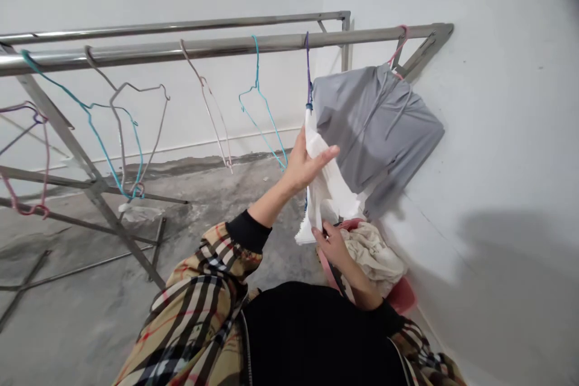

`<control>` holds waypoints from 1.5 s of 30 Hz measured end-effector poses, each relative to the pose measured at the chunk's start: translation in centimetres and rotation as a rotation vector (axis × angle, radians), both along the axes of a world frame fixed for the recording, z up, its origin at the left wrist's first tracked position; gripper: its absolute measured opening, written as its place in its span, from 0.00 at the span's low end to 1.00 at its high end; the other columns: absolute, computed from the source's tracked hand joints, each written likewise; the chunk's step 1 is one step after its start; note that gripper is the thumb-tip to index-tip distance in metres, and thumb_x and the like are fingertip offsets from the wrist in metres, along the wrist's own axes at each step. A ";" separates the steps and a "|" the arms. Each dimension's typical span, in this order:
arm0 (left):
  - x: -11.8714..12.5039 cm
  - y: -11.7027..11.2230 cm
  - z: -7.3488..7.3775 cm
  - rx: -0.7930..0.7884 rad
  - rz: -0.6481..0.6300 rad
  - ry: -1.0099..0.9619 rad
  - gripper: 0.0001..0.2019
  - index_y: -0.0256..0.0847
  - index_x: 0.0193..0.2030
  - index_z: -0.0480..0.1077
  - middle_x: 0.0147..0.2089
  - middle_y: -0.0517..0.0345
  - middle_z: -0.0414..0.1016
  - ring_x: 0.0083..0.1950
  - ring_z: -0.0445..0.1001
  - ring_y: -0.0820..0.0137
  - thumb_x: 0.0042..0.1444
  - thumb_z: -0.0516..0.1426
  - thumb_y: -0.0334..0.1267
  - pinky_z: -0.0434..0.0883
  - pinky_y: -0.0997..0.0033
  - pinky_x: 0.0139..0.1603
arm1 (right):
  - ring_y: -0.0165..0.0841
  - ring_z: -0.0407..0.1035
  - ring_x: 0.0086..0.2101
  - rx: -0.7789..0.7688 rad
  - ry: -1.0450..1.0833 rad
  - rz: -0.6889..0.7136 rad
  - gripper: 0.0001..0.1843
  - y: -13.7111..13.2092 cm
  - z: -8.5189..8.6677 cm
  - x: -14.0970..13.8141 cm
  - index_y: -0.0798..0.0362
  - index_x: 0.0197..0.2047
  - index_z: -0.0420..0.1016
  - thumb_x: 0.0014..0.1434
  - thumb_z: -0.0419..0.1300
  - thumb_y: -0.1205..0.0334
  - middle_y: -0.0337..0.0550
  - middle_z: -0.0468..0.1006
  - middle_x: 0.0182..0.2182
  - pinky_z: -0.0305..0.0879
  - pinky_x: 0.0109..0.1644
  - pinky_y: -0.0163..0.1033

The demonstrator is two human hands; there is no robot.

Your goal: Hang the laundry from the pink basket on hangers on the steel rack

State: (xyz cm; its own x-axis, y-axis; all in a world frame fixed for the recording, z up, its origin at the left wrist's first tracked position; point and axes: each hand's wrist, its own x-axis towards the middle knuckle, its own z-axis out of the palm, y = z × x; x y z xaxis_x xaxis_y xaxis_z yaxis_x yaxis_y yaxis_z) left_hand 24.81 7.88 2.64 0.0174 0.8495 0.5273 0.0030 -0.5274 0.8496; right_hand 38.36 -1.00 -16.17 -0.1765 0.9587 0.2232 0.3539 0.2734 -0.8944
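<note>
A white garment [335,192] hangs from a purple hanger [308,66] with a dark blue band at its top. My left hand [304,163] is against the garment's upper left edge. Its thumb stretches out to the right across the white cloth, while the other fingers are partly hidden behind it. Lower down, my right hand [335,246] pinches the garment's bottom edge between thumb and fingers. Just to the right hangs a grey garment [362,123] with drawstrings, on a pink hanger [404,36].
Several wire hangers, among them a turquoise hanger [257,87], hang along the metal rail [154,53]. Crossed rack legs [122,232] stand at the left. Below the clothes, a red basin [402,297] holds cream cloth [375,253] beside the white wall [497,132].
</note>
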 end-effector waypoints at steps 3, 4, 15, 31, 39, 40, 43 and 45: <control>0.4 1.2 1.6 -0.027 -0.066 -0.057 0.34 0.40 0.61 0.61 0.60 0.46 0.68 0.64 0.64 0.56 0.52 0.62 0.55 0.60 0.56 0.64 | 0.30 0.60 0.27 0.061 -0.041 0.018 0.12 -0.2 -0.1 -0.5 0.51 0.27 0.63 0.61 0.55 0.57 0.36 0.65 0.24 0.58 0.34 0.35; 0.4 1.3 1.9 -0.031 -0.077 -0.072 0.33 0.40 0.60 0.62 0.58 0.47 0.70 0.63 0.65 0.56 0.51 0.62 0.55 0.60 0.56 0.63 | 0.30 0.60 0.27 0.089 -0.043 0.020 0.13 -0.1 -0.2 -0.6 0.51 0.26 0.61 0.61 0.54 0.57 0.36 0.64 0.24 0.58 0.34 0.35; -1.9 0.1 2.6 -0.231 -0.022 -0.182 0.20 0.40 0.32 0.66 0.28 0.64 0.67 0.28 0.65 0.78 0.44 0.68 0.51 0.63 0.77 0.30 | 0.31 0.62 0.28 0.113 -0.021 -0.017 0.10 0.4 -1.4 -0.1 0.51 0.28 0.66 0.60 0.54 0.58 0.37 0.67 0.25 0.59 0.35 0.36; -2.3 -0.8 2.7 0.094 0.429 -0.113 0.22 0.42 0.23 0.55 0.21 0.67 0.50 0.24 0.54 0.77 0.54 0.61 0.52 0.55 0.75 0.28 | 0.33 0.67 0.33 0.091 0.053 0.014 0.10 0.0 -1.0 -0.3 0.52 0.41 0.75 0.62 0.54 0.60 0.41 0.74 0.32 0.64 0.40 0.37; -2.4 -0.5 -0.9 0.306 0.584 0.354 0.16 0.42 0.22 0.60 0.20 0.66 0.56 0.24 0.53 0.76 0.55 0.59 0.43 0.51 0.72 0.29 | 0.34 0.69 0.32 0.080 0.045 0.042 0.11 -0.2 -1.5 -0.4 0.51 0.42 0.77 0.60 0.55 0.61 0.41 0.76 0.32 0.66 0.40 0.38; -2.4 -0.5 -1.4 0.257 0.559 0.351 0.16 0.42 0.22 0.60 0.21 0.66 0.56 0.24 0.53 0.76 0.55 0.59 0.43 0.52 0.73 0.30 | 0.34 0.70 0.33 0.066 0.043 0.046 0.11 -0.2 -1.6 -0.4 0.51 0.42 0.78 0.59 0.55 0.62 0.41 0.77 0.32 0.67 0.41 0.39; -2.5 -0.6 -3.1 0.056 0.418 0.316 0.15 0.41 0.23 0.60 0.22 0.67 0.57 0.25 0.55 0.76 0.53 0.60 0.44 0.53 0.74 0.30 | 0.36 0.73 0.36 0.024 0.022 0.085 0.14 -0.5 -2.3 -0.2 0.51 0.44 0.79 0.59 0.54 0.64 0.42 0.80 0.36 0.68 0.43 0.40; -2.5 -1.1 -4.9 -0.098 0.283 0.279 0.16 0.41 0.22 0.58 0.21 0.67 0.55 0.25 0.54 0.76 0.51 0.60 0.45 0.53 0.74 0.29 | 0.37 0.74 0.38 -0.016 -0.007 0.134 0.16 -0.8 -3.0 0.1 0.50 0.46 0.79 0.58 0.53 0.65 0.43 0.81 0.39 0.69 0.45 0.42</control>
